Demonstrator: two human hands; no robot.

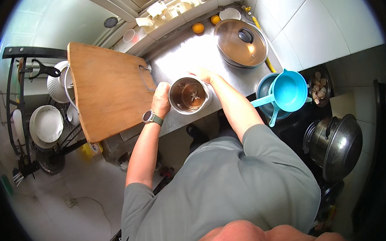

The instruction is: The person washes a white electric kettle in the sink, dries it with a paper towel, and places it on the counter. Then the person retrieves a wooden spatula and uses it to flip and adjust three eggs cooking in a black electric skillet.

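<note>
A steel blender jug [189,95] with a spout and blades at its bottom stands upright before me, near the front edge of the steel counter. My left hand [161,97], below a wristwatch, is closed at the jug's left side, where its handle seems to be; the hand covers that part. Behind the jug's far right rim, my right hand [201,75] touches or nearly touches it, with the fingers partly hidden and washed out by glare. No lid covers the jug, and its inside looks brownish, with no food plainly visible.
A wooden cutting board [113,92] lies left of the jug, beside a dish rack [22,106]. A lidded pan [238,46] and oranges [198,28] are at the back. Blue plastic strainers [289,91] rest on a bowl at right, near a large pot [341,147].
</note>
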